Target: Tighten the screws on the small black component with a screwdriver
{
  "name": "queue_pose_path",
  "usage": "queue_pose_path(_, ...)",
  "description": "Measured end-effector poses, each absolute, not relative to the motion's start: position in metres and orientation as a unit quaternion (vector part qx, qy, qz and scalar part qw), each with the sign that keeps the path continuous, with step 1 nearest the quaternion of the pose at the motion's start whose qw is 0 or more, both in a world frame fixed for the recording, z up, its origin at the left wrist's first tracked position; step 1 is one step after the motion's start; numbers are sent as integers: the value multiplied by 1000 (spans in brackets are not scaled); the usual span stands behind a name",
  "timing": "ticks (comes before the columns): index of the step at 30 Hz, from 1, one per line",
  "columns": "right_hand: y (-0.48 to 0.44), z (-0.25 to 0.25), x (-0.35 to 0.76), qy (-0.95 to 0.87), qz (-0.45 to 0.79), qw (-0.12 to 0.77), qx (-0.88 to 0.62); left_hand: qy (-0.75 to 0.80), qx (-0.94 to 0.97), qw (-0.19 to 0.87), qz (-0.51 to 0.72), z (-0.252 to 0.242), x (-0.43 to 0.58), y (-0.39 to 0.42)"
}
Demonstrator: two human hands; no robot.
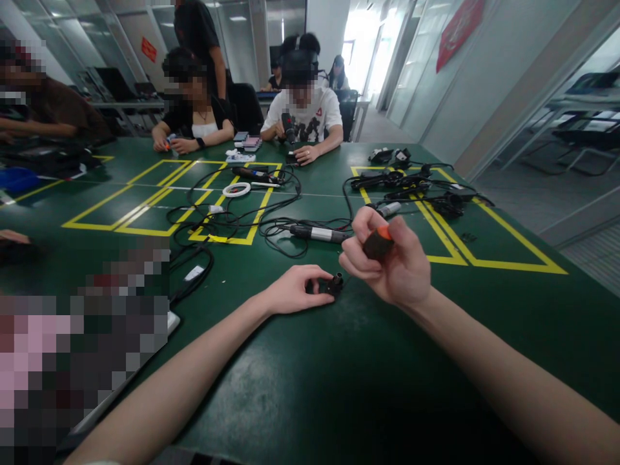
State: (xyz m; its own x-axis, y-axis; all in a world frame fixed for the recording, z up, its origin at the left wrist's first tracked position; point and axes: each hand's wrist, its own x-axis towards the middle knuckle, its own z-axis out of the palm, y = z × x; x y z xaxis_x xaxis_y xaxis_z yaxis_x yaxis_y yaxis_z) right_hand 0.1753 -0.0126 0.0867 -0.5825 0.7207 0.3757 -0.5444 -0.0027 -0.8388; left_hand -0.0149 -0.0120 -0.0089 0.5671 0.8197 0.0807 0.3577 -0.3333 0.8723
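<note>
Green table [300,394], glass partitions [237,39], bright corridor [361,64].

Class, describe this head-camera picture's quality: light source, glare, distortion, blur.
Head view: daylight blows out the far doorway; a soft sheen lies on the green table. Head view again: the wide lens stretches the forearms at the bottom edge; the left hand, right hand, small black part and orange-capped tool are sharp; pixelated blocks cover the lower left.

Hard to see

The right hand [387,265] wraps around a black and orange tool [378,241], so most of it is hidden. The left hand [295,290] hides part of a small black part [335,283]. A blurry patch [72,349] covers the near left corner.
</note>
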Motion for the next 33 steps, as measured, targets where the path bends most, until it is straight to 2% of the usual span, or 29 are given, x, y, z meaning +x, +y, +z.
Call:
queue_pose_path(9, -5, 93, 179, -550, 708, 433, -92, 395, 767, 428, 268, -7, -14, -13)
queue_pose_path(24, -7, 97, 177, -593, 623, 496, -118, 428, 733, 464, 254, -3, -16, -12)
queue_pose_path(33, -8, 96, 178, -527, 712, 454, -98, 370, 766, 464, 246, -6, -17, -12)
